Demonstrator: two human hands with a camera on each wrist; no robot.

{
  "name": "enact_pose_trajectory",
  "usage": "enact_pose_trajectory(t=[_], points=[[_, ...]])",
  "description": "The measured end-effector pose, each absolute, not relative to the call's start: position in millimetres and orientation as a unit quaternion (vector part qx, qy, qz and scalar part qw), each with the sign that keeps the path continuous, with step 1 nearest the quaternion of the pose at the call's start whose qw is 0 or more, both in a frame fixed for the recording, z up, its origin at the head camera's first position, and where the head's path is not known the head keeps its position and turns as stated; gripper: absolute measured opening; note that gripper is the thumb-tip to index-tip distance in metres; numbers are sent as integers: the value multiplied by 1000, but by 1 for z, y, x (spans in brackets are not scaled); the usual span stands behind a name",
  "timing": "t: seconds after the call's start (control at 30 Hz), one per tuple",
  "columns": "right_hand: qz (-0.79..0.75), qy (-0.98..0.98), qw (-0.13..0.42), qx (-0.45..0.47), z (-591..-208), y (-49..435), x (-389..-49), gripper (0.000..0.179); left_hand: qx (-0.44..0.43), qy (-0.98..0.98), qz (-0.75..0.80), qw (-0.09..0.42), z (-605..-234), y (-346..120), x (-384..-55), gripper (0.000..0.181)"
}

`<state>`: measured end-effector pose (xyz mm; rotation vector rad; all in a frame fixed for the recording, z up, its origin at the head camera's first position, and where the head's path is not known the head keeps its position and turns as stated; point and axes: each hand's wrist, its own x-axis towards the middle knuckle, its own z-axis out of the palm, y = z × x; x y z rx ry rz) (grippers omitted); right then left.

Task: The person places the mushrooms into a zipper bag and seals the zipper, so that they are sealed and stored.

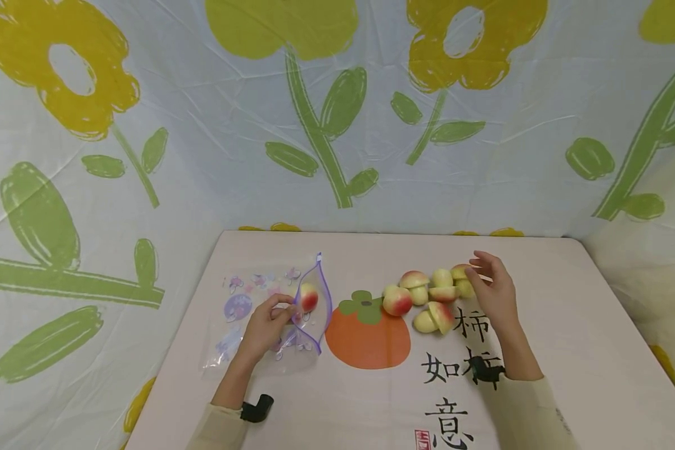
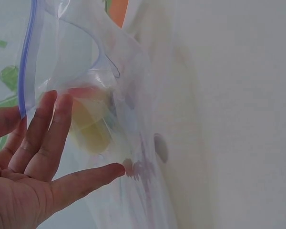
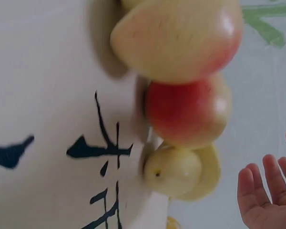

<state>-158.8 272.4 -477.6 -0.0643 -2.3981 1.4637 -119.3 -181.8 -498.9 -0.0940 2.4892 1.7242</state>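
Observation:
My left hand (image 1: 267, 328) pinches the purple zip edge of a clear, printed zip bag (image 1: 237, 307), whose mouth gapes toward the right. Inside the bag, near its mouth, lies a red-and-yellow toy mushroom (image 1: 308, 299). The left wrist view shows it through the plastic, beside my fingers (image 2: 62, 119). On the right, my right hand (image 1: 496, 294) is raised by the farthest-right mushroom (image 1: 462, 282) of a cluster, overlapping it in the head view. In the right wrist view, its fingers are spread loosely beyond the mushrooms, holding nothing.
Several more toy mushrooms (image 1: 414, 280) lie grouped on the pale tablecloth (image 1: 360, 406), right of its printed orange persimmon (image 1: 368, 344). Black printed characters run down the cloth below them. A flowered curtain (image 1: 202, 125) hangs behind the table's far edge.

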Motion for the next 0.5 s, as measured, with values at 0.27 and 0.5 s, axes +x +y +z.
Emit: enact_pose_trajectory(t=[0.27, 0.5], points=[[520, -841, 117, -90, -495, 289, -178, 50, -24, 818, 573, 50, -501, -182, -121, 18], [545, -833, -1, -101, -511, 299, -180, 76, -13, 814, 579, 53, -502, -184, -122, 19]])
